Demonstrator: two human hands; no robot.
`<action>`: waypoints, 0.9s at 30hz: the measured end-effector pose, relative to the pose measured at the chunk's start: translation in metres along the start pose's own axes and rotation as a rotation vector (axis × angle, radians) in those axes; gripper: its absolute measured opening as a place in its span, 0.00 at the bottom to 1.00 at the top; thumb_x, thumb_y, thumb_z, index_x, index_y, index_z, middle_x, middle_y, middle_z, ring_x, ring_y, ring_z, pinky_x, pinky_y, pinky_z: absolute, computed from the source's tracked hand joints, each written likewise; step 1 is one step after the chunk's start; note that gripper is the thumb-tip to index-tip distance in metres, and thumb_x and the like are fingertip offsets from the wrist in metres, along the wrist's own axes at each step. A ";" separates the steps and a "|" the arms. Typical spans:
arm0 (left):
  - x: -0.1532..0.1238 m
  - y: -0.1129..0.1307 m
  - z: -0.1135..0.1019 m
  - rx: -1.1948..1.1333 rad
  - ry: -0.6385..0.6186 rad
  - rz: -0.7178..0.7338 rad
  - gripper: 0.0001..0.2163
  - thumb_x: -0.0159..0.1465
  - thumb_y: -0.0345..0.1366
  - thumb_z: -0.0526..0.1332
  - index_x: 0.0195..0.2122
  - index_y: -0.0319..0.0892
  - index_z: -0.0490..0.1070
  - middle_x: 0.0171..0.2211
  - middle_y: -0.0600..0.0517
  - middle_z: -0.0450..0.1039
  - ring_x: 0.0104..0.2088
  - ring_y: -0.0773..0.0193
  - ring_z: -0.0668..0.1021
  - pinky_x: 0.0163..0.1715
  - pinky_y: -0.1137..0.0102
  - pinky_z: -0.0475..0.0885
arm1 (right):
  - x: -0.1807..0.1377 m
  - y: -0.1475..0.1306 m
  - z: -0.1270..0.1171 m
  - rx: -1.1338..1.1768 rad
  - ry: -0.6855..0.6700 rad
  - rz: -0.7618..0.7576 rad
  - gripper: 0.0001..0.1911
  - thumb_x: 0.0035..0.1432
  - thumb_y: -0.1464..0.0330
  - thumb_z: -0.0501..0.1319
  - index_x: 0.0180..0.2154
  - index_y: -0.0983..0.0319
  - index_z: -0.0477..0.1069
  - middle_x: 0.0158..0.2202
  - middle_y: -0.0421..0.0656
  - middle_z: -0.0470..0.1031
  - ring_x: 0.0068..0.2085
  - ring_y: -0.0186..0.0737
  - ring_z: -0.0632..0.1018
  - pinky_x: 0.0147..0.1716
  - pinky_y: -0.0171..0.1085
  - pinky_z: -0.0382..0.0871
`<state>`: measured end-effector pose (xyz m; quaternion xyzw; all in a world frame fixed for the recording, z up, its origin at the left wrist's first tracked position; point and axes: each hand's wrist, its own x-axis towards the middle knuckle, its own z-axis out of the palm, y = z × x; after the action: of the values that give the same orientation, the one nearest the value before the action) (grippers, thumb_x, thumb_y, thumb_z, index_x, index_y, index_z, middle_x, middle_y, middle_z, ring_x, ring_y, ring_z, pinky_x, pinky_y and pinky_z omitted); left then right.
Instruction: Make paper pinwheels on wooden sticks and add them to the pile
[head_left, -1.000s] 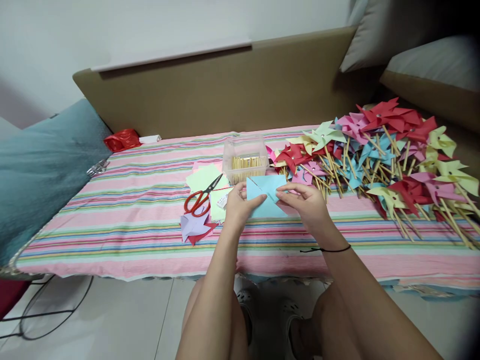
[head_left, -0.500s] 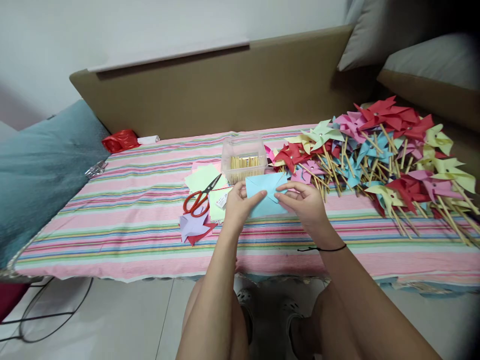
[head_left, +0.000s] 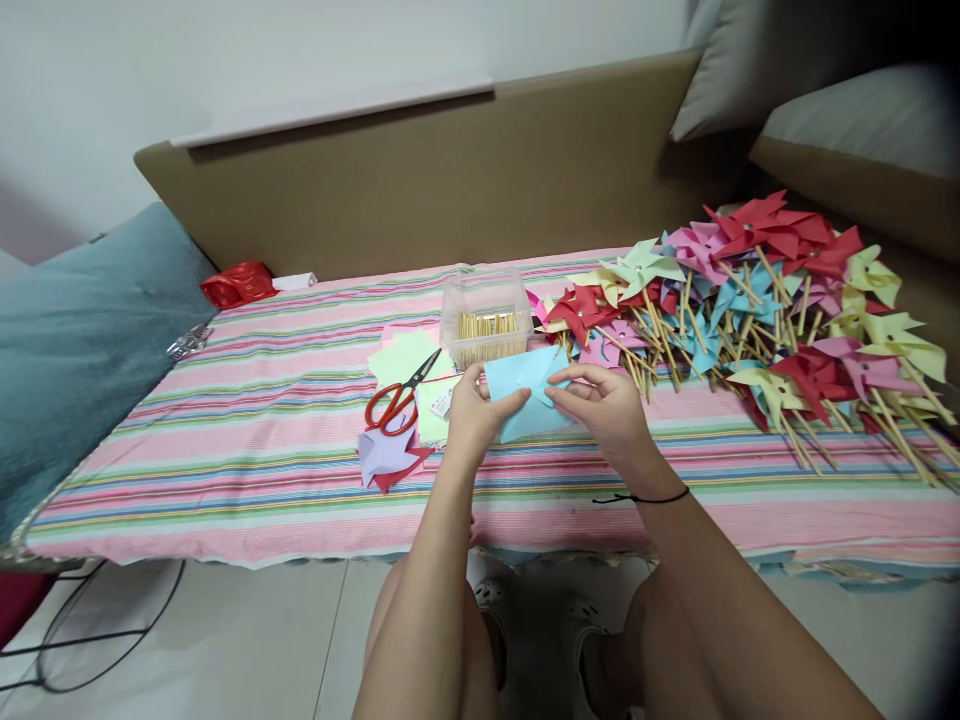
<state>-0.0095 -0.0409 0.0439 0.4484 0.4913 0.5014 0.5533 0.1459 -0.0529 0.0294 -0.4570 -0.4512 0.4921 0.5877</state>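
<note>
Striped cloth (head_left: pixel 247 430), part-folded blue paper (head_left: pixel 534 370) in bare fingers (head_left: pixel 581 400), pointed pinwheels (head_left: pixel 739 300)

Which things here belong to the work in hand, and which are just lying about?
Seemingly part of the work: blue paper, held by left hand and right hand; scissors; paper sheets; sticks; clear box; pinwheels.

Probably just lying about: red bundle; blue cushion; grey cushions.

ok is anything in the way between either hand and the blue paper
Nothing visible: the left hand and the right hand both hold the blue paper directly. The scissors lie to the left of the left hand, and the clear box stands beyond the paper.
</note>
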 end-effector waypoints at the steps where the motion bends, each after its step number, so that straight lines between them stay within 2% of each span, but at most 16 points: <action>1: 0.000 0.000 0.000 0.003 -0.002 0.004 0.26 0.43 0.35 0.74 0.43 0.39 0.69 0.31 0.48 0.79 0.29 0.60 0.80 0.32 0.66 0.75 | 0.000 0.000 0.000 -0.003 0.001 0.000 0.11 0.40 0.66 0.72 0.28 0.63 0.74 0.15 0.33 0.65 0.19 0.28 0.66 0.20 0.33 0.58; 11: 0.001 -0.002 0.001 0.030 0.024 -0.001 0.25 0.42 0.33 0.72 0.42 0.40 0.67 0.31 0.49 0.79 0.29 0.60 0.79 0.31 0.68 0.74 | 0.000 -0.002 0.001 -0.032 -0.004 0.011 0.15 0.40 0.65 0.71 0.32 0.62 0.72 0.18 0.34 0.65 0.22 0.31 0.69 0.23 0.33 0.62; 14: 0.001 -0.001 0.002 0.008 0.051 -0.009 0.25 0.42 0.33 0.72 0.41 0.40 0.68 0.29 0.50 0.79 0.29 0.60 0.79 0.31 0.68 0.74 | 0.001 -0.003 0.002 -0.017 0.013 -0.012 0.20 0.39 0.64 0.72 0.35 0.60 0.70 0.25 0.37 0.71 0.25 0.33 0.73 0.26 0.35 0.68; 17: 0.000 0.002 0.003 -0.040 0.085 -0.025 0.24 0.42 0.33 0.72 0.41 0.40 0.68 0.29 0.50 0.79 0.28 0.61 0.79 0.31 0.68 0.73 | 0.002 -0.004 0.003 0.036 0.031 0.030 0.32 0.37 0.61 0.74 0.44 0.56 0.63 0.34 0.41 0.77 0.32 0.39 0.79 0.33 0.40 0.74; 21: -0.001 0.003 0.004 -0.060 0.083 -0.022 0.24 0.41 0.33 0.72 0.40 0.40 0.68 0.29 0.50 0.79 0.28 0.60 0.80 0.31 0.67 0.74 | 0.001 -0.002 0.007 0.079 0.014 0.141 0.43 0.35 0.60 0.75 0.51 0.57 0.57 0.30 0.40 0.78 0.32 0.42 0.80 0.35 0.43 0.75; 27: 0.000 -0.001 0.003 -0.012 0.049 -0.011 0.24 0.42 0.35 0.72 0.40 0.40 0.68 0.30 0.49 0.78 0.29 0.61 0.79 0.31 0.67 0.73 | -0.001 -0.002 0.011 0.115 0.068 0.133 0.44 0.34 0.62 0.75 0.51 0.58 0.57 0.23 0.36 0.77 0.25 0.39 0.77 0.29 0.39 0.73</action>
<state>-0.0064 -0.0406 0.0433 0.4301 0.5040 0.5121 0.5466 0.1353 -0.0528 0.0327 -0.4679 -0.3706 0.5395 0.5938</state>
